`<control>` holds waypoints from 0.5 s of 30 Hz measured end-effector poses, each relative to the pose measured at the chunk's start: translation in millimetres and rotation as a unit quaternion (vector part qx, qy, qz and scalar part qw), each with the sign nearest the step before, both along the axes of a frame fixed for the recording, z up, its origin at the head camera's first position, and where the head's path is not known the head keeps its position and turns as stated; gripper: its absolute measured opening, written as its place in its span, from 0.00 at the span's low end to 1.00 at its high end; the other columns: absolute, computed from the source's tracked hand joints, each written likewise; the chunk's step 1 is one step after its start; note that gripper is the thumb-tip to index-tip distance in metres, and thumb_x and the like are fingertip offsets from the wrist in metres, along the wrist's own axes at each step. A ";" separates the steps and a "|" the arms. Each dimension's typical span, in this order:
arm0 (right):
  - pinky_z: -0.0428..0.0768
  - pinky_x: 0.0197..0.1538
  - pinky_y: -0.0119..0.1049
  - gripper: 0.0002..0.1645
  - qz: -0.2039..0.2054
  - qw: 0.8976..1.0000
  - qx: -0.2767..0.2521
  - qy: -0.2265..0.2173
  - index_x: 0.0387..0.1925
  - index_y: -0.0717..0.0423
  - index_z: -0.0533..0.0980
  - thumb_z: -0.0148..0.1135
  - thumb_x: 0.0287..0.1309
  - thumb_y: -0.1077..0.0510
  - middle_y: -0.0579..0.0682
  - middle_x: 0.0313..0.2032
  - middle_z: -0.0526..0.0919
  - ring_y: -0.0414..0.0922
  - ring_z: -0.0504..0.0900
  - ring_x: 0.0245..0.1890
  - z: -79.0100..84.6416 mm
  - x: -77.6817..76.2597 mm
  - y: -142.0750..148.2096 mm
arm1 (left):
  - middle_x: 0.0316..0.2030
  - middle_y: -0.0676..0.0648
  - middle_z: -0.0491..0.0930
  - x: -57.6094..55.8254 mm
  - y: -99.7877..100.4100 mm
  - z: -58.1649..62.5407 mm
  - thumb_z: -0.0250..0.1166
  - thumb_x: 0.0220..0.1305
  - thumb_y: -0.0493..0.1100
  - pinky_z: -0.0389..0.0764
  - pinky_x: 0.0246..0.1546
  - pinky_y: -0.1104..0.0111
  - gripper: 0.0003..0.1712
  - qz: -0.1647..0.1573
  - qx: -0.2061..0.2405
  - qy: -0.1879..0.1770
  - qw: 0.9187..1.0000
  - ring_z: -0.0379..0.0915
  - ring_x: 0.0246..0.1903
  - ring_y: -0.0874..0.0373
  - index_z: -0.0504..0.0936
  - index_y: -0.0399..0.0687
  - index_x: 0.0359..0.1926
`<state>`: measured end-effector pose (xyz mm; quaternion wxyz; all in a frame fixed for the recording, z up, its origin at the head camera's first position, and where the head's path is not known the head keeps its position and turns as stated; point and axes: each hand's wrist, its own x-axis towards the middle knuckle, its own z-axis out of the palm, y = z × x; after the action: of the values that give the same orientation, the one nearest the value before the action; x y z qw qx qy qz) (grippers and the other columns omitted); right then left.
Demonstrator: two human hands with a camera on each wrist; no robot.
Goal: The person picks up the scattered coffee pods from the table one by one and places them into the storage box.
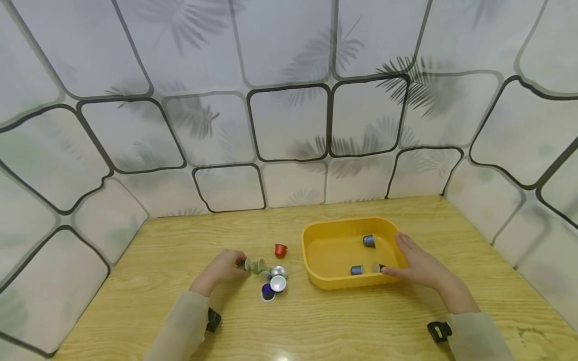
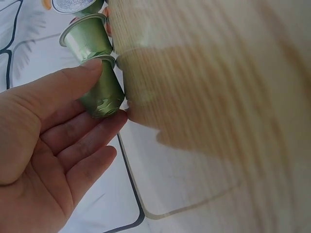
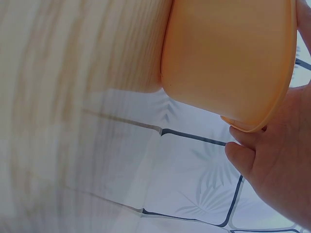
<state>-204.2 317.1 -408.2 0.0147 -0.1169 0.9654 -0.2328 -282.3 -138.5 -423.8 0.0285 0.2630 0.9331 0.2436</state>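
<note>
My left hand (image 1: 226, 268) pinches a green coffee capsule (image 2: 103, 92) low over the table, thumb on one side and fingertips on the other. Right against its rim lies another green capsule (image 2: 88, 38). Just beyond are silver-lidded capsules (image 1: 278, 284), a purple capsule (image 1: 268, 291) and, farther back, a red capsule (image 1: 280, 250). My right hand (image 1: 422, 265) rests over the right rim of a yellow tray (image 1: 325, 282), fingers spread and thumb reaching inside. Beside that thumb lies a dark capsule (image 1: 377, 267), partly hidden. Two blue capsules (image 1: 369, 241) also lie in the tray.
The wooden table (image 1: 316, 326) runs back to a patterned cloth wall (image 1: 293, 185), which also closes off both sides. Dark cameras are strapped at both wrists, one of them the right wrist camera (image 1: 439, 331).
</note>
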 end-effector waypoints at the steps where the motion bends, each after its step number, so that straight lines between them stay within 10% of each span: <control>1: 0.49 0.56 0.60 0.63 0.000 1.000 -0.001 0.000 0.62 0.75 0.43 0.57 0.45 0.32 0.72 0.62 0.42 0.65 0.44 0.61 -0.1 0.0 0.1 | 0.27 0.49 0.77 -0.3 0.2 0.1 0.69 0.42 0.33 0.73 0.35 0.61 0.10 0.000 -0.002 0.001 1.000 0.71 0.30 0.55 0.79 0.38 0.30; 15: 0.49 0.57 0.59 0.63 0.000 1.000 0.000 0.004 0.62 0.76 0.44 0.58 0.44 0.33 0.72 0.62 0.43 0.65 0.44 0.61 -1.2 -0.9 -0.1 | 0.26 0.50 0.76 -2.9 -1.3 -2.4 0.69 0.42 0.33 0.72 0.34 0.62 0.11 0.007 -0.019 0.001 1.000 0.69 0.29 0.58 0.79 0.38 0.31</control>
<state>-205.1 317.0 -409.4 0.0112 -0.1180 0.9654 -0.2322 -285.2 -139.8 -426.2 0.0306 0.2564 0.9394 0.2254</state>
